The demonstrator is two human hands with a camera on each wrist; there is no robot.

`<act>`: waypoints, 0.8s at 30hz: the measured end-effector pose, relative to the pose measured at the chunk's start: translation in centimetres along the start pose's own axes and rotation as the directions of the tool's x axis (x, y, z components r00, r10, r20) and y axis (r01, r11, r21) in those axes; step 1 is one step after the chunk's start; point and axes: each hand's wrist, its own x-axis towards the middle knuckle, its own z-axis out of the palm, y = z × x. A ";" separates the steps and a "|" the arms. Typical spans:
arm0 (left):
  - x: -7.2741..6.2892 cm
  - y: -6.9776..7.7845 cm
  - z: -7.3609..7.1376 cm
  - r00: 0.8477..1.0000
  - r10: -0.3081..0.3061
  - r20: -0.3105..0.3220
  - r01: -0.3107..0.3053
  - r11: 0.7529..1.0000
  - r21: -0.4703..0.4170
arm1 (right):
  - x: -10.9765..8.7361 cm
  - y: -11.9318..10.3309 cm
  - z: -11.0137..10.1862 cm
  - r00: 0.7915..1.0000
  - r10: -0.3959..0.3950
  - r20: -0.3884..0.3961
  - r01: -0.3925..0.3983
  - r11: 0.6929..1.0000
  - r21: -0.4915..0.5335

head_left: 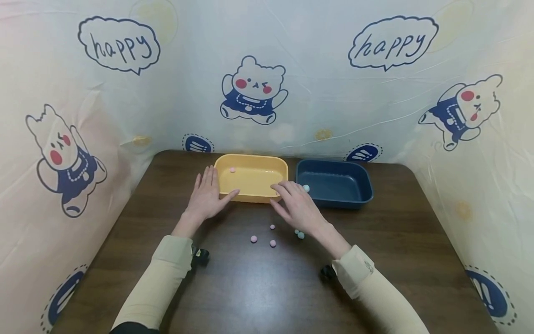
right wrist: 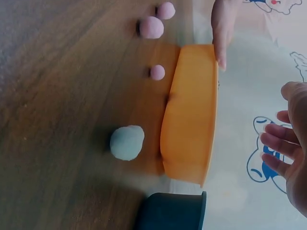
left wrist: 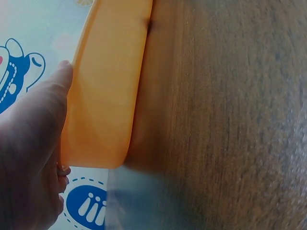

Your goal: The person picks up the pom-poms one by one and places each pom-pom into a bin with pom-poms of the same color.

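Note:
My left hand (head_left: 204,195) lies along the left end of a yellow tray (head_left: 250,200), its fingers straight and the thumb reaching over the front rim. In the left wrist view the thumb (left wrist: 60,76) rests at the tray's rim. Above the tray's front right corner hovers my right hand (head_left: 298,206), fingers loosely bent and holding nothing, as the right wrist view shows. Inside the yellow tray is one small pink ball (head_left: 232,170). Below it on the table are three pink balls (head_left: 253,239). Two light blue balls (head_left: 301,235) sit by my right wrist.
A dark blue tray (head_left: 340,203) stands right of the yellow one, with a light blue ball (head_left: 306,188) at its left side. Behind the brown wooden table (head_left: 250,287) hangs a printed cloth (head_left: 317,93), which also runs down both sides.

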 end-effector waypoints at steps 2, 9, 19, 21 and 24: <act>0.0 0.0 0.0 1.000 0.000 -0.002 0.000 1.000 -0.001 | -0.2 -0.2 -0.1 1.000 0.003 0.005 -0.003 1.000 0.010; -0.1 0.0 0.0 1.000 -0.006 -0.001 0.006 1.000 0.005 | -0.9 -0.7 -0.3 1.000 -0.006 0.022 0.006 1.000 0.010; -0.1 0.0 0.1 1.000 -0.003 -0.005 0.003 1.000 -0.002 | -2.3 -1.0 0.0 0.994 0.017 0.112 -0.017 1.000 0.001; 0.0 0.0 0.1 1.000 -0.002 -0.005 0.002 1.000 0.001 | -2.6 -1.0 0.1 0.989 0.038 0.143 -0.040 0.999 0.010; 0.0 0.0 0.1 1.000 -0.002 -0.005 0.002 1.000 0.001 | -2.8 -1.0 0.1 0.981 0.062 0.182 -0.067 0.998 0.022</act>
